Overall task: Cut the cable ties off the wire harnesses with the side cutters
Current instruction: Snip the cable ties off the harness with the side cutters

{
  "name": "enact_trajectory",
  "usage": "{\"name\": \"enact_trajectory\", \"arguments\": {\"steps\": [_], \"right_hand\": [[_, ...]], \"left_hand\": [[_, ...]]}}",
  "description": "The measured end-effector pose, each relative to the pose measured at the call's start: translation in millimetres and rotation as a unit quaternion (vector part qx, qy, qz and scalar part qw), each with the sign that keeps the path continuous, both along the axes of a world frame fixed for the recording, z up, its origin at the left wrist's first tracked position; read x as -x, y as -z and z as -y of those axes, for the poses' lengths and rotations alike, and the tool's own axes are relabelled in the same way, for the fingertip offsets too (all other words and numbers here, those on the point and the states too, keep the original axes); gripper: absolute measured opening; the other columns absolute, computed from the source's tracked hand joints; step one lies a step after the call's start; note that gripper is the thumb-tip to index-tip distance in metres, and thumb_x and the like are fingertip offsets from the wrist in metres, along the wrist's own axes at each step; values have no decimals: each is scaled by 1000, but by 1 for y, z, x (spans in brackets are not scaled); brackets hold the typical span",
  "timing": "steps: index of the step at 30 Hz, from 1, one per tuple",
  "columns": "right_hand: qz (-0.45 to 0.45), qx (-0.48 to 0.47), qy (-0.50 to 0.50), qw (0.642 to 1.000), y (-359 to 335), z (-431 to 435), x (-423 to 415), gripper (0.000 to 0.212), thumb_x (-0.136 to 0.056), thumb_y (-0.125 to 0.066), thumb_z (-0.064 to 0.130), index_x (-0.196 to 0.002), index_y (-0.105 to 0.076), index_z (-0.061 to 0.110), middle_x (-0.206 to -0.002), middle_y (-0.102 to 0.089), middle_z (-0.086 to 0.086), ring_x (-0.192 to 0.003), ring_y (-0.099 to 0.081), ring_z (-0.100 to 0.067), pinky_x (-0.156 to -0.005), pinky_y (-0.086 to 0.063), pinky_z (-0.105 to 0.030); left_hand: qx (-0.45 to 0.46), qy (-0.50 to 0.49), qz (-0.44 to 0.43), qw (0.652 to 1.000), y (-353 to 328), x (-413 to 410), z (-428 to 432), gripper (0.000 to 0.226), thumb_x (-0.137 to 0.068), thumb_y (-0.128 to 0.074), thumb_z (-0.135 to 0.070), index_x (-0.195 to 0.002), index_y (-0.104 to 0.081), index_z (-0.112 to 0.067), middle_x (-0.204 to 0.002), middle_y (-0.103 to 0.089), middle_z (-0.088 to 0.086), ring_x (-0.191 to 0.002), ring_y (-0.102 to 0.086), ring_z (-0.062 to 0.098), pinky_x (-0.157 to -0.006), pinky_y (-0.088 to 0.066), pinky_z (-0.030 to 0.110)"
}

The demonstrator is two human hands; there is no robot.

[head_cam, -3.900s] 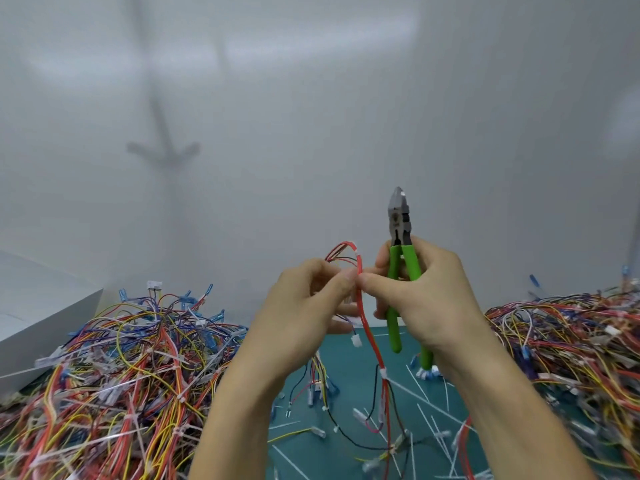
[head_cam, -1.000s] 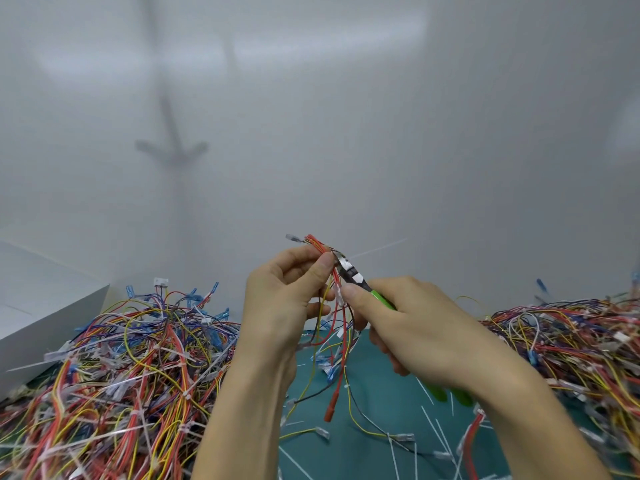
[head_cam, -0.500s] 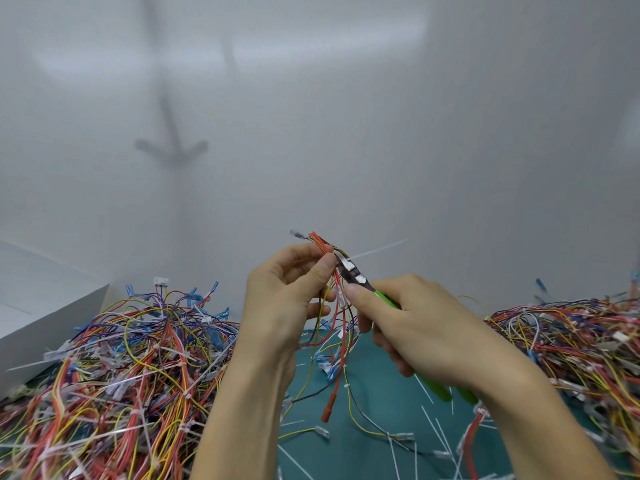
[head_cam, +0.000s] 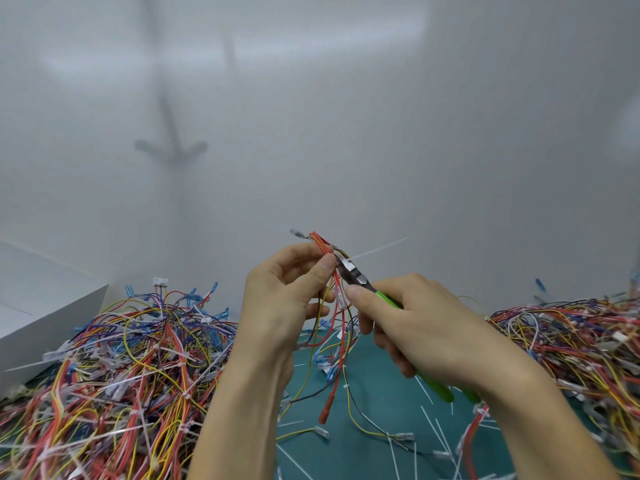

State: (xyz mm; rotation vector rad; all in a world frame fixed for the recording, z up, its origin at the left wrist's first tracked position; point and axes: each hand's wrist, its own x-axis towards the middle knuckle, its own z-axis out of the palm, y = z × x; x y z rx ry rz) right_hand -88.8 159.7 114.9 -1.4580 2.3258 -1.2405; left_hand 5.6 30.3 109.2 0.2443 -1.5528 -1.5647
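Note:
My left hand [head_cam: 280,299] pinches a wire harness [head_cam: 341,344] of red, yellow and black wires near its upper end, and the wires hang down toward the mat. A white cable tie [head_cam: 377,249] sits on that bundle, its thin tail sticking out to the upper right. My right hand [head_cam: 426,327] grips the green-handled side cutters [head_cam: 358,280], whose steel jaws meet the bundle at the tie, just beside my left thumb. The handle ends [head_cam: 446,393] show below my right palm. Whether the jaws are closed on the tie cannot be told.
A big tangle of tied harnesses [head_cam: 114,372] fills the left. Another heap of wires [head_cam: 568,344] lies on the right. Between them is a green cutting mat [head_cam: 377,393] strewn with cut tie tails and loose wires. A white box [head_cam: 38,306] stands at far left before a white wall.
Since 3.9 s ago the cutters tipped from upright to pointing left into the bundle. Over the last second both hands stay almost still, with the bundle raised slightly.

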Motion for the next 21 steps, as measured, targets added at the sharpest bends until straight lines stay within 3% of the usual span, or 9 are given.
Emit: {"name": "enact_trajectory", "arguments": {"steps": [6,14,21], "right_hand": [[31,2,-14,999,0,0,1,50,-87,-47,63,-73,-63,18,-49,-52,3,-42,-48,-16,-44,-48,-29],[81,-1,-62,995,5,3,6,54,-90,-46,63,-74,-60,13,-50,-50,3,-42,-52,-21,-47,-46,-31],[120,9,-89,989,8,7,8,61,-72,-45,75,-69,-60,16,-50,-49,2,-42,-51,-21,-46,-45,-31]], "left_hand": [[2,-1,-1,1000,0,-1,0,6,-85,-71,-13,-91,-73,-14,-69,-68,-5,-50,-57,9,-47,-47,18],[10,-11,2,1000,-1,-2,0,5,-85,-71,-13,-89,-73,-16,-67,-68,-5,-50,-57,8,-47,-47,18],[19,-31,-3,999,-2,-3,-2,5,-86,-70,-11,-87,-72,-16,-66,-69,-5,-49,-57,7,-46,-47,17]]}}
